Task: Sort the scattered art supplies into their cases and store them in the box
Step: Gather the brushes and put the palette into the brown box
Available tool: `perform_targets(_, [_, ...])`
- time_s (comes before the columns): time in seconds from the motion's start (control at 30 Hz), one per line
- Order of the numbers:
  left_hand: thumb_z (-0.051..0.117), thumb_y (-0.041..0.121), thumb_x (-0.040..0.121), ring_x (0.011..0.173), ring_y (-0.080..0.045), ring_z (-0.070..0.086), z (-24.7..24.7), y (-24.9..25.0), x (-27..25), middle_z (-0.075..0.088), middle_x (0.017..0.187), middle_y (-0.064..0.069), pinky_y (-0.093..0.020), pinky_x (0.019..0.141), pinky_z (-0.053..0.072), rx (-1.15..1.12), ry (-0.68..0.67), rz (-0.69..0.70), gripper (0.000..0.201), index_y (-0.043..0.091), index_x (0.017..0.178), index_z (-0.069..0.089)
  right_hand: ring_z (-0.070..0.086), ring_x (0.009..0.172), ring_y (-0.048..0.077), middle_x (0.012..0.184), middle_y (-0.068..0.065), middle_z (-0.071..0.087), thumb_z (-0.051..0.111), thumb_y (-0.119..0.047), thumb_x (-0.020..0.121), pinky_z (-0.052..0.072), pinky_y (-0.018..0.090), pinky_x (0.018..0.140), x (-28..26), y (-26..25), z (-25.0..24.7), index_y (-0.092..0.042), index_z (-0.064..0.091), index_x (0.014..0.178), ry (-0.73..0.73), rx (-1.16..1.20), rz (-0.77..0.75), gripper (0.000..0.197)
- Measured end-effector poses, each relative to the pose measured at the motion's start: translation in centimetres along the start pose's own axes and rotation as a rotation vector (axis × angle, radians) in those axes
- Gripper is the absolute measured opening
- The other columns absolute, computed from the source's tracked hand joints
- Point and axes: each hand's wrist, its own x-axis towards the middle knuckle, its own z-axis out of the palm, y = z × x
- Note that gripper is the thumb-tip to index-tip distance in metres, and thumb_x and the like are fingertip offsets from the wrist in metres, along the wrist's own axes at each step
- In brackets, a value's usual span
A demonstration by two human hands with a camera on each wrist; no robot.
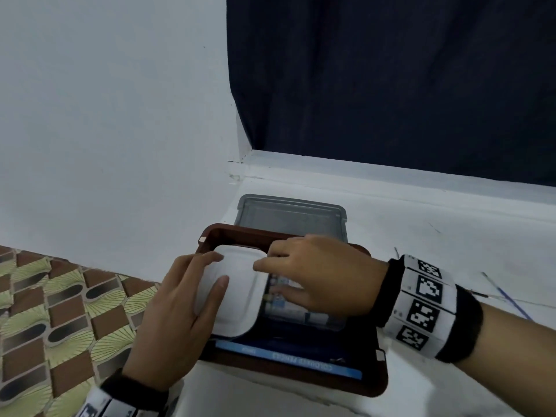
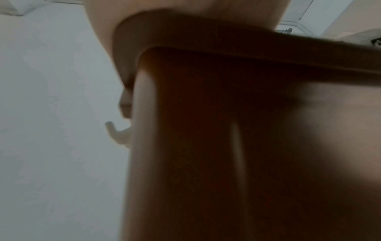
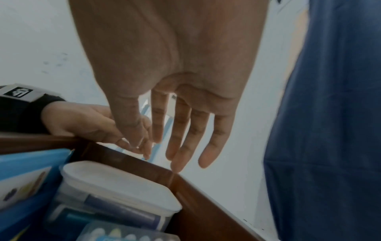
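Note:
A brown box (image 1: 240,233) sits on the white surface and holds a white-lidded case (image 1: 237,299), a clear case of coloured sticks (image 1: 288,308) and a blue coloured-pencil case (image 1: 288,358). My left hand (image 1: 210,270) lies flat on the white lid with its fingers spread. My right hand (image 1: 285,266) hovers over the clear case, fingertips by the lid's edge. In the right wrist view its fingers (image 3: 181,146) hang straight above the box wall (image 3: 206,212), over the white-lidded case (image 3: 115,184). The left wrist view is dark, filled by the box side (image 2: 226,65).
A clear grey lid (image 1: 290,218) lies just behind the box against the white wall corner. A patterned green and brown cloth (image 1: 60,311) covers the surface on the left. A dark blue curtain (image 1: 391,85) hangs above the ledge at the right.

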Motion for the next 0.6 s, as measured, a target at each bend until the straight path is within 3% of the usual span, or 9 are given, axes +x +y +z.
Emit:
perform_targets(0.17, [0.046, 0.044, 0.1, 0.111, 0.011, 0.05, 1.0, 3.5, -0.5, 0.054, 0.118, 0.021, -0.005, 0.082, 0.041, -0.101, 0.01, 0.028, 0.025, 0.033, 0.121, 0.054, 0.061, 0.091, 0.013, 0.111, -0.005, 0.064, 0.054, -0.03, 0.097, 0.049, 0.032, 0.075, -5.5, 0.5, 0.5, -0.023, 0.062, 0.125, 0.228, 0.139, 0.203, 0.03])
perform_targets(0.23, [0.047, 0.044, 0.098, 0.101, 0.003, 0.059, 1.6, 5.5, -0.6, 0.06, 0.104, 0.02, -0.005, 0.078, 0.043, -0.139, 0.009, 0.074, 0.025, 0.031, 0.116, 0.058, 0.059, 0.085, 0.011, 0.105, -0.007, 0.063, 0.055, -0.028, 0.096, 0.048, 0.032, 0.073, -8.0, 0.8, 0.8, -0.023, 0.065, 0.117, 0.309, 0.191, 0.266, 0.024])
perform_targets(0.3, [0.049, 0.043, 0.095, 0.075, -0.006, 0.062, 2.3, 7.8, -0.8, 0.061, 0.077, 0.012, -0.009, 0.067, 0.043, -0.198, 0.023, 0.104, 0.019, 0.032, 0.106, 0.058, 0.054, 0.076, 0.008, 0.095, -0.01, 0.059, 0.057, -0.025, 0.095, 0.047, 0.031, 0.068, -10.6, 1.5, 1.1, -0.023, 0.066, 0.109, 0.387, 0.231, 0.322, 0.016])
perform_targets(0.4, [0.054, 0.042, 0.098, 0.05, -0.013, 0.046, 3.6, 11.1, -1.3, 0.047, 0.055, 0.002, -0.022, 0.051, 0.038, -0.324, 0.04, 0.074, 0.018, 0.025, 0.102, 0.059, 0.049, 0.068, 0.006, 0.084, -0.014, 0.051, 0.061, -0.024, 0.094, 0.047, 0.032, 0.063, -15.3, 3.1, 1.5, -0.023, 0.065, 0.101, 0.482, 0.283, 0.411, 0.008])
perform_targets(0.5, [0.049, 0.051, 0.094, 0.048, -0.02, 0.042, 5.3, 14.5, -1.8, 0.043, 0.052, -0.001, -0.027, 0.05, 0.037, -0.353, 0.053, 0.042, 0.033, 0.022, 0.105, 0.058, 0.052, 0.065, 0.01, 0.079, -0.013, 0.052, 0.061, -0.026, 0.092, 0.046, 0.032, 0.062, -20.6, 5.2, 2.2, -0.025, 0.063, 0.097, 0.515, 0.308, 0.501, 0.005])
perform_targets(0.6, [0.055, 0.04, 0.098, 0.053, -0.017, 0.05, 7.4, 18.6, -2.1, 0.051, 0.056, 0.001, -0.024, 0.055, 0.042, -0.36, 0.069, 0.013, 0.01, 0.031, 0.099, 0.059, 0.054, 0.064, 0.011, 0.077, -0.012, 0.054, 0.064, -0.025, 0.09, 0.046, 0.028, 0.061, -26.5, 8.0, 3.2, -0.029, 0.062, 0.096, 0.504, 0.303, 0.625, 0.007])
